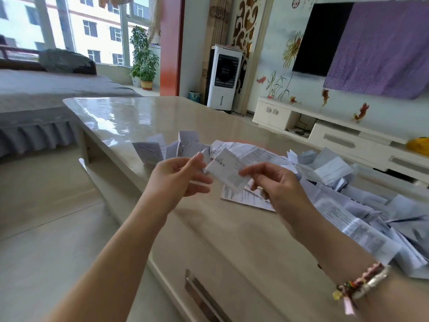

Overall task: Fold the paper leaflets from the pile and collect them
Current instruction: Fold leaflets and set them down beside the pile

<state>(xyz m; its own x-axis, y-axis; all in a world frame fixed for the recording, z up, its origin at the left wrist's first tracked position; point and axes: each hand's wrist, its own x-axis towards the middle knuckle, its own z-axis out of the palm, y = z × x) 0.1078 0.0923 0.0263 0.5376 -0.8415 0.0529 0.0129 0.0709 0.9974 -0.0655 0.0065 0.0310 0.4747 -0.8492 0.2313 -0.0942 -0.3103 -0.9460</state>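
Observation:
Both my hands hold one small folded white leaflet (228, 169) in the air above the glossy beige table (130, 119). My left hand (178, 177) pinches its left edge between thumb and forefinger. My right hand (276, 184) pinches its lower right edge. A big loose pile of printed leaflets (362, 219) covers the right side of the table. Several folded leaflets (167, 147) lie in a small group beyond my left hand. One flat printed sheet (243, 197) lies on the table under my hands.
The table's near side has a drawer with a metal handle (204, 298). A grey-covered bed (46, 96) stands to the left, a white fan unit (224, 77) behind the table, and a white TV cabinet (336, 133) on the right.

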